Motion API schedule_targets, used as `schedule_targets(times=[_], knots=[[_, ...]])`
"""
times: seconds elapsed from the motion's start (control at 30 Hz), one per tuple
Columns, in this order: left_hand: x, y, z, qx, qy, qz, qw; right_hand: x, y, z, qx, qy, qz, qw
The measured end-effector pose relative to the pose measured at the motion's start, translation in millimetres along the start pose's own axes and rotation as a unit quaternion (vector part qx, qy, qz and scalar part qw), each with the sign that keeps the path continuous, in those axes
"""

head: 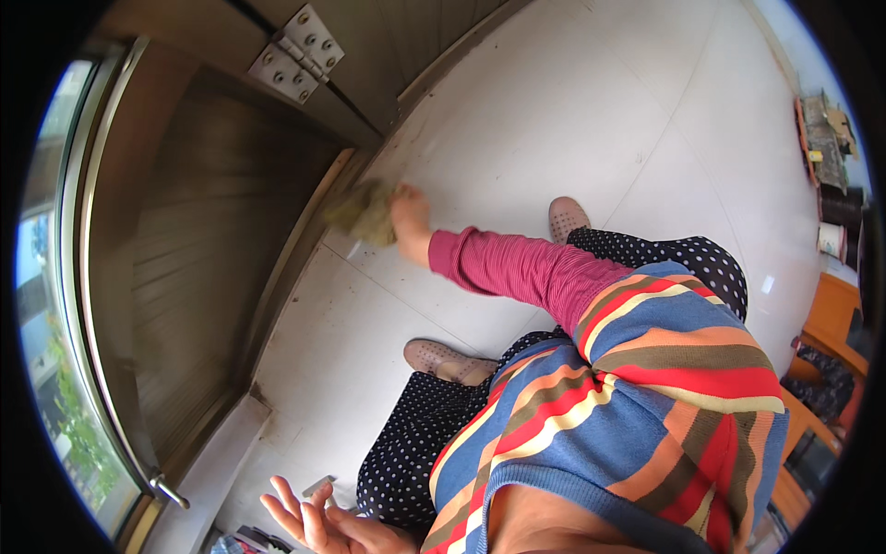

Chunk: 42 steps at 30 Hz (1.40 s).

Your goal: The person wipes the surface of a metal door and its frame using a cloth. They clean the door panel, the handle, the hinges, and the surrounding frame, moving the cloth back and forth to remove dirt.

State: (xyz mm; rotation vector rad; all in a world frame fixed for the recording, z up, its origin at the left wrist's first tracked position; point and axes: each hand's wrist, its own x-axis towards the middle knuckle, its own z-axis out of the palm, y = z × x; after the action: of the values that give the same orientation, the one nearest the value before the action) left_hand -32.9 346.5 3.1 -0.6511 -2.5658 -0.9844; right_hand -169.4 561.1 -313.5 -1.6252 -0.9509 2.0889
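My right hand (410, 215), in a magenta sleeve, grips a crumpled olive-green cloth (363, 211) beside the lower edge of a dark wooden door (201, 228). Hand and cloth are blurred. At the bottom left my left hand (322, 523) is raised, palm up, its fingers apart and nothing in them. Just behind its fingers shows a small pale bar-shaped thing (318, 486); whether they touch is unclear. A metal hinge (297, 54) with screws joins the door to the dark wood beside it.
Pale floor tiles (623, 124) with dark specks lie around my pink perforated shoes (443, 359). A window (69, 277) with a metal handle (169, 490) stands at far left. Orange wooden furniture (834, 318) and assorted items line the right edge. Fabric-like items (252, 540) lie at the bottom left.
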Motion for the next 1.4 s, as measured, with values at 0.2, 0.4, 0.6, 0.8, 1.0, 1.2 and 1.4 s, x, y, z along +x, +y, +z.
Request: schedule_targets(times=[0.2, 0.4, 0.6, 0.8, 1.0, 1.2, 1.4], knots=[[6.6, -6.5, -6.7, -0.042, 0.0, 0.058, 0.997, 120.8, -60.5, 25.4, 0.129, 0.016, -0.207, 0.97], [0.1, -3.0, -18.1, -0.041, 0.009, 0.034, 0.999, 51.9, 18.9, 82.9, -0.109, -0.057, -0.14, 0.982], [-0.2, 0.0, -8.8, -0.069, 0.023, 0.015, 0.997, -72.2, 64.6, 57.5, -0.301, -0.403, -0.129, 0.855], [-21.5, -1.1, -36.8, -0.071, 0.018, 0.009, 0.997, -13.7, -5.3, 41.4, -0.367, -0.17, -0.524, 0.75], [-15.4, 18.0, -41.0, -0.054, -0.032, -0.009, 0.998, 11.0, 12.6, 48.5, -0.674, -0.397, -0.397, 0.48], [-6.5, 15.1, -35.0, -0.093, -0.026, 0.047, 0.994, -97.7, 25.5, 30.6, -0.494, -0.62, -0.408, 0.452], [-15.4, 10.3, -37.7, -0.139, -0.034, 0.061, 0.988, -150.1, -212.2, 28.4, -0.276, -0.478, -0.797, 0.246]])
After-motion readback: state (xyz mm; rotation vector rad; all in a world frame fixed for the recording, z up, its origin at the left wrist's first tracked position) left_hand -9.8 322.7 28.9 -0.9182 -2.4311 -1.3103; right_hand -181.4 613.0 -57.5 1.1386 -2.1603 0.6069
